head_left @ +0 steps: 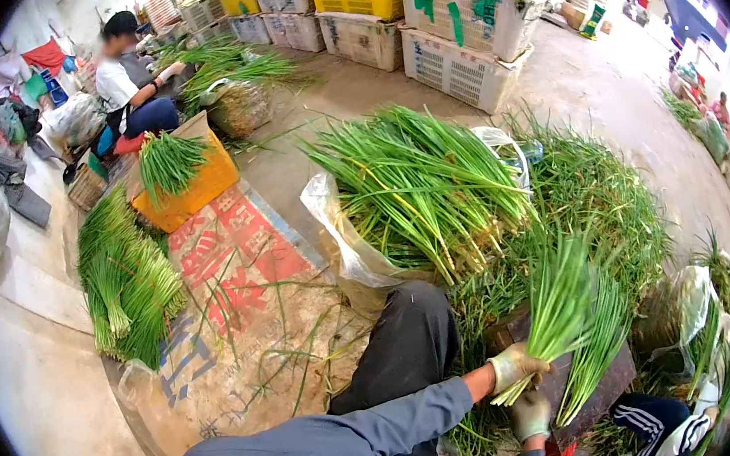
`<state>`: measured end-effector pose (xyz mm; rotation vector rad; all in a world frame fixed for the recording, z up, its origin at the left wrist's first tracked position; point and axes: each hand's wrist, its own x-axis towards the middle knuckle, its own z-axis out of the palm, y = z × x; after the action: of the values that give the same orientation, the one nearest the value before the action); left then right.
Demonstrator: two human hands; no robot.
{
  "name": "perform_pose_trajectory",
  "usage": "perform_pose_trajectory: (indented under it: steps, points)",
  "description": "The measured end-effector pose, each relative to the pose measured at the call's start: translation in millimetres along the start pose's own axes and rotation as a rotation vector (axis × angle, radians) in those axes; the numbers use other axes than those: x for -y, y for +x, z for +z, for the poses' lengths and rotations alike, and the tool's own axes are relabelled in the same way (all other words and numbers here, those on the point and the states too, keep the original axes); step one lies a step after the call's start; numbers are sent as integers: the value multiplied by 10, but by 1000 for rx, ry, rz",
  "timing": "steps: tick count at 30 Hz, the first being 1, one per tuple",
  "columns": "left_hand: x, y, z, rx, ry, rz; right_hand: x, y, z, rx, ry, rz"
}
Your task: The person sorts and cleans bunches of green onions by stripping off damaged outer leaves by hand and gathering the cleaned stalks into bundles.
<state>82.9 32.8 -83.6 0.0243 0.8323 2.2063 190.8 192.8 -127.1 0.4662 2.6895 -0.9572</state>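
My gloved left hand [518, 367] is closed around a bunch of garlic chives [559, 301], its leaves fanned upward and its pale stem ends pointing down-left. Just below, my gloved right hand [530, 414] has its fingers curled at the stem ends, partly hidden by them. A second bundle of chives [593, 351] lies beside the held bunch on a dark block [609, 387]. Beyond my knee, a thick heap of long chives [418, 182] with roots rests on a white plastic bag [339, 235]. Loose, messy green leaves [597, 195] are piled to its right.
Neat chive bundles [126, 280] lie at left, near an orange crate [188, 193] with another bundle on top. A seated co-worker [128, 88] handles greens behind it. Stacked crates [463, 62] line the back. At lower right is another person's striped leg [657, 420].
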Motion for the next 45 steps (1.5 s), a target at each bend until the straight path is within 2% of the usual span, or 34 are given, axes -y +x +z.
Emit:
perform_pose_trajectory:
  steps: [1,2,3,4,6,7,9,10,11,12,13,14,15,16,18,19,20,21,22,23,25,28,29,31,34,35,37,39,41,43,45]
  points:
    - [88,46,-2,29,-30,-42,-199,232,-74,-398,219,-229]
    - [96,29,14,106,-70,-88,-359,403,-249,-406,223,-21]
    - [85,-9,31,182,-109,-135,-389,506,-287,-484,384,-91]
    - [82,-70,60,154,-32,-167,-694,740,-297,-310,459,-192]
    - [40,-130,63,228,-112,-187,-509,774,-400,-222,647,-176]
    - [209,-48,-21,286,-110,-210,-401,767,-473,-243,760,-183]
    - [79,-103,-22,197,-20,-201,-257,729,-681,-402,955,-219]
    - [-237,-291,164,130,-56,-305,-8,465,-1028,-493,844,-151]
    - [-149,-222,59,89,-166,-383,226,394,-1228,-777,936,191]
    - [-47,-102,-41,284,-307,-274,-149,524,-1351,-967,943,65]
    - [-334,-283,263,196,-258,-262,-96,315,-1605,-988,1170,266]
    - [-211,-189,188,160,-255,-185,-102,188,-1744,-1000,1076,259]
    - [-226,-157,263,142,-169,-90,-504,143,-1762,-922,1115,108]
    - [-163,-104,228,77,-124,-49,-536,12,-1771,-820,1098,101]
    - [-62,22,178,60,-31,-25,-321,-288,-1680,-575,785,250]
    - [-23,67,178,35,-33,-15,-439,-331,-1508,-375,548,271]
    - [37,111,172,-12,-2,-32,-596,-345,-1287,-379,114,1]
    - [142,166,109,-51,-15,-78,-534,-348,-1106,-324,-36,178]
    - [248,207,87,-84,-39,-98,-664,-246,-873,-295,-145,226]
    - [335,240,63,-118,-60,-118,-439,-262,-835,-273,-177,231]
    - [453,283,23,-123,-37,-151,-420,-104,-642,-254,-316,422]
    - [551,284,-11,-207,13,-202,-414,-12,-401,-383,-177,345]
    - [572,290,-5,-276,41,-223,-368,-9,-324,-264,-121,380]
    - [672,338,-140,-340,145,-212,-224,-104,-165,-257,2,232]
    - [728,338,-174,-288,239,-236,159,-366,-237,-62,450,218]
    - [718,295,-127,-272,141,-281,102,-369,-148,-130,297,72]
    - [715,281,-137,-259,209,-248,-39,-359,-168,-63,225,-105]
    - [628,281,-80,-335,260,-133,-175,-338,-408,-262,52,25]
    - [481,278,-29,-338,283,-53,-391,-234,-787,-562,-71,269]
    - [452,278,-38,-335,270,-24,-478,-263,-1052,-640,-153,412]
    - [541,331,-73,-301,216,-1,-725,-182,-996,-430,-244,525]
